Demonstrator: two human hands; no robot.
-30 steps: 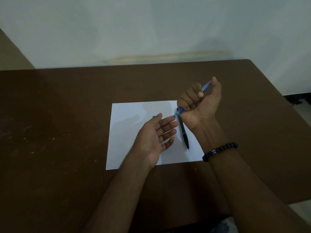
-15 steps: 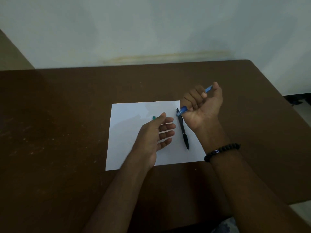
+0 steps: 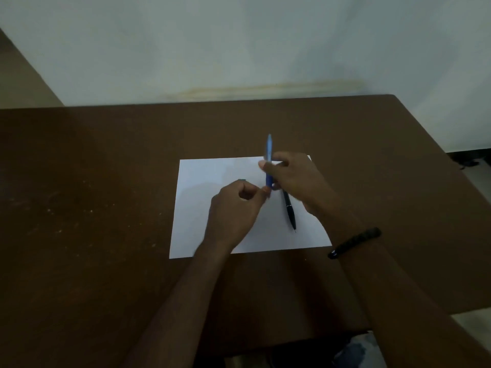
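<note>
right hand point(image 3: 295, 179) has rolled over since a second ago, and the blue pen point(image 3: 269, 155) that lay slanted in its fist now stands nearly upright above the paper point(image 3: 202, 187). left hand point(image 3: 233, 211), flat and open before, has curled in, and thumb and forefinger look to be pinching the pen's lower end, though motion blur makes that contact hard to confirm. right fingers wrap the barrel at mid-length.

risk from here: two grips pulling on one slim barrel. if the lower piece comes free suddenly, it could drop and roll off the table point(image 3: 106, 181), or the hands could knock the black pen point(image 3: 290, 211) lying just beneath on the sheet.

the blue pen is a thin, translucent plastic stick, paler at the top and darker where it's gripped.
</note>
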